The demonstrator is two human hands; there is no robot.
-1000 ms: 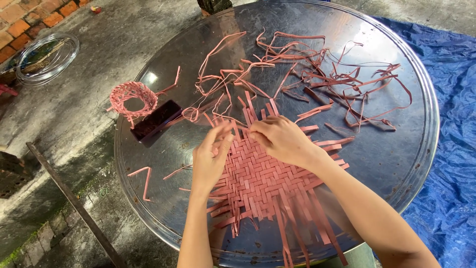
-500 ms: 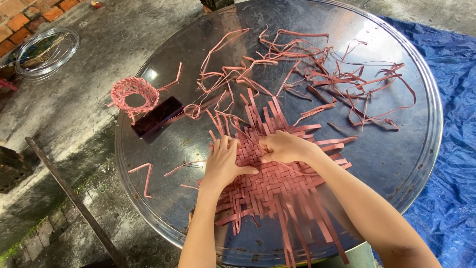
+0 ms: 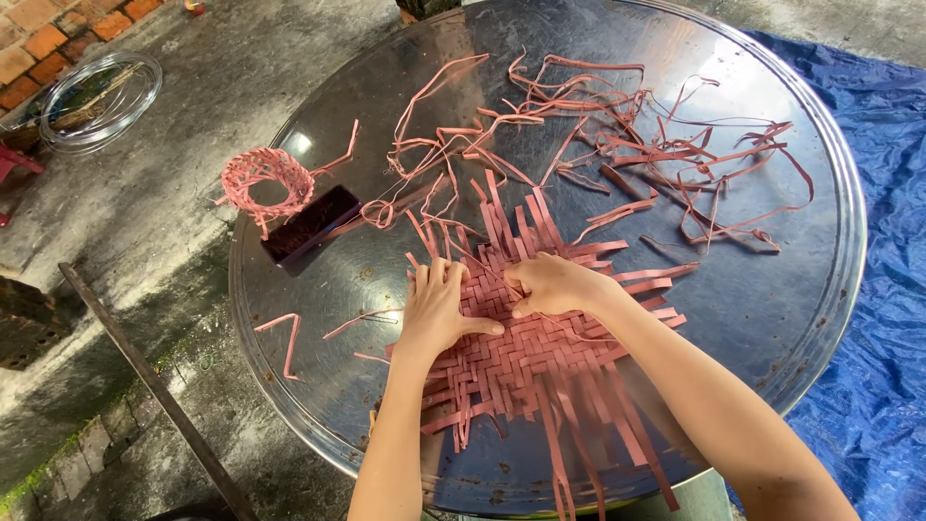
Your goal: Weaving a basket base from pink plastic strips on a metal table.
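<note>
A flat mat woven from pink strips (image 3: pixel 540 357) lies on a round glass tabletop (image 3: pixel 791 318). My left hand (image 3: pixel 434 309) rests palm down on the mat's left part, fingers spread toward its far edge. My right hand (image 3: pixel 550 285) is beside it, fingers curled and pinching a pink strip at the mat's far edge. Loose strip ends stick out from the mat on all sides.
A tangle of loose pink strips (image 3: pixel 637 135) covers the far half of the table. A small pink woven ring (image 3: pixel 260 183) and a dark rectangular object (image 3: pixel 309 227) sit at the left. A clear round dish (image 3: pixel 96 101) lies on the concrete floor; a blue tarp (image 3: pixel 878 289) lies to the right.
Both hands have slid toward me and a bit left along the mat's far edge. The left hand has flattened onto the weave, and the right hand has curled onto a strip.
</note>
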